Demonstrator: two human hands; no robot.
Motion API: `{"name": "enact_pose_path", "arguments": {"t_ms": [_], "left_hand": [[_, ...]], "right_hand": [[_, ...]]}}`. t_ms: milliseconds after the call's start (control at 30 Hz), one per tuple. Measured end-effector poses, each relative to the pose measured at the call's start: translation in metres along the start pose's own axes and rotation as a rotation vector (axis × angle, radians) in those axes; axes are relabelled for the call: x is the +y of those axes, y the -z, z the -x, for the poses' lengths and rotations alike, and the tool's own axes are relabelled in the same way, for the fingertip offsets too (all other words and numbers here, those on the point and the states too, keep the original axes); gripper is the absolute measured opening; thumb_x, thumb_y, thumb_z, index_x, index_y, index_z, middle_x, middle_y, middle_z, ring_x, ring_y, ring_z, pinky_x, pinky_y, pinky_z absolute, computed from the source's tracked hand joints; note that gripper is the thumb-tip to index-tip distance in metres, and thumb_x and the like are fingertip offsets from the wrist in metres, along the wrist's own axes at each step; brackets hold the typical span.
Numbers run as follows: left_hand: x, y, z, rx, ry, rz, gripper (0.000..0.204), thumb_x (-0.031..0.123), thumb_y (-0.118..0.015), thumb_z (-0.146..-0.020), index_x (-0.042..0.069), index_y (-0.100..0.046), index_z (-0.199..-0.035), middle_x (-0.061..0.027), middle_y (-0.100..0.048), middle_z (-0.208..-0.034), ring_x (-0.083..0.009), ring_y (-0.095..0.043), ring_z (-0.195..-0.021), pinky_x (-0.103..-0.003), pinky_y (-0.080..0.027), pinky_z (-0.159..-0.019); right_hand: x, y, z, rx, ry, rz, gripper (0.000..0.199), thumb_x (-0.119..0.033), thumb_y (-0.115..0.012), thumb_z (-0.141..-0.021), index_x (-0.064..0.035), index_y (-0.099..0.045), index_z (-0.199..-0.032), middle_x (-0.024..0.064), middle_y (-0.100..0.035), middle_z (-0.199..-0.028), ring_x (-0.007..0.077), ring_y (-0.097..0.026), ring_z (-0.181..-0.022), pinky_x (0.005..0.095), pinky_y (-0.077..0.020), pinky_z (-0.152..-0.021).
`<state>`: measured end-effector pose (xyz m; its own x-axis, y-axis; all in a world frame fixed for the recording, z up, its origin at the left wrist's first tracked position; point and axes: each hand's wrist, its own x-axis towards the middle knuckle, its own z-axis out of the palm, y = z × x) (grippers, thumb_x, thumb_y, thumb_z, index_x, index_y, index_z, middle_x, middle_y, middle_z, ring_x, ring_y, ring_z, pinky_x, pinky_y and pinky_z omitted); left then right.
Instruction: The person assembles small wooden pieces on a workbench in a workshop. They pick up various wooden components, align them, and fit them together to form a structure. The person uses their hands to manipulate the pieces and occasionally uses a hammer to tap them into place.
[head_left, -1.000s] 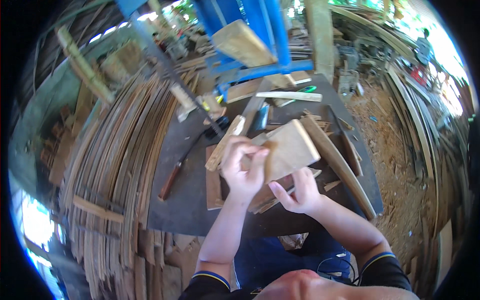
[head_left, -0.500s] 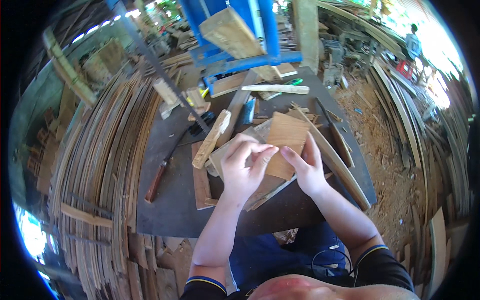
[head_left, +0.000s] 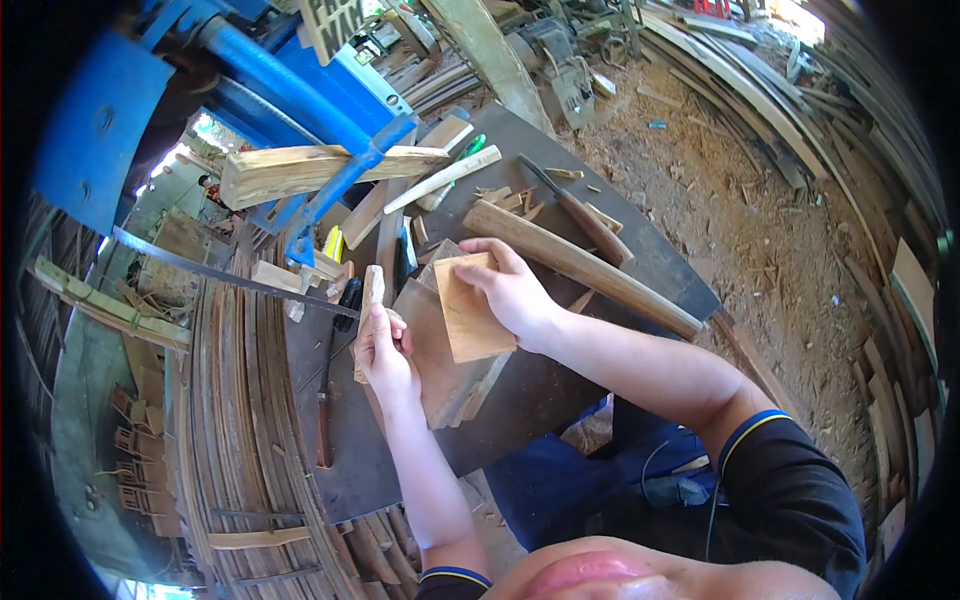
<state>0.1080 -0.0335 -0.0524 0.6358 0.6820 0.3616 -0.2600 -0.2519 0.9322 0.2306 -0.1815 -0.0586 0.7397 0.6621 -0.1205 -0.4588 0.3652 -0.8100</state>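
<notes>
My right hand holds a small, thin rectangular wooden board, with the thumb on its face and the fingers behind its far edge. To the left, my left hand is curled around a narrow wood stick whose pale, rough end sticks up past the thumb. The stick's lower part is partly hidden by the hand. Beneath both hands lies a stack of wider wooden boards on the dark table. A long saw blade slants down toward the table just left of my left hand.
A blue machine frame rises at the far left, with a wood block by it. A long-handled tool lies left. A long wood bar and another wooden-handled tool lie right. Stacked planks stand left.
The view has turned to the right. My left hand has left the small board and closed around the narrow stick. My right hand alone now holds the board.
</notes>
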Motion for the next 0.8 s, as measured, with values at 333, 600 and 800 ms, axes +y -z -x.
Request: {"name": "enact_pose_path", "arguments": {"t_ms": [333, 600, 800], "left_hand": [[0.0, 0.008, -0.004, 0.042, 0.089, 0.127, 0.034, 0.023, -0.057, -0.108, 0.007, -0.057, -0.078, 0.001, -0.048, -0.074, -0.0074, -0.041, -0.06, -0.024, -0.031, -0.055], [0.009, -0.002, 0.003, -0.051, 0.039, -0.158, 0.038, 0.025, -0.058, -0.108, 0.008, -0.053, -0.075, 0.0017, -0.045, -0.067, -0.0075, -0.039, -0.059, -0.024, -0.03, -0.055], [0.008, -0.002, 0.001, -0.018, 0.065, -0.169, 0.039, 0.025, -0.059, -0.107, 0.008, -0.052, -0.073, 0.0018, -0.046, -0.066, -0.007, -0.039, -0.059, -0.025, -0.029, -0.056]], "right_hand": [[0.003, -0.007, 0.005, 0.008, 0.016, -0.157, 0.047, -0.009, -0.052, -0.087, -0.0135, -0.056, -0.134, 0.0082, -0.057, -0.115, 0.0187, -0.052, -0.11, 0.0313, -0.0423, -0.098], [0.008, -0.007, -0.002, -0.023, 0.047, -0.288, 0.038, -0.009, -0.048, -0.083, -0.0105, -0.06, -0.119, 0.0079, -0.059, -0.114, 0.0182, -0.052, -0.108, 0.0305, -0.0411, -0.099], [0.017, -0.006, -0.011, -0.15, 0.069, -0.252, 0.031, -0.008, -0.047, -0.082, -0.0078, -0.062, -0.109, 0.0061, -0.061, -0.108, 0.0169, -0.054, -0.105, 0.0297, -0.0419, -0.099]]}}
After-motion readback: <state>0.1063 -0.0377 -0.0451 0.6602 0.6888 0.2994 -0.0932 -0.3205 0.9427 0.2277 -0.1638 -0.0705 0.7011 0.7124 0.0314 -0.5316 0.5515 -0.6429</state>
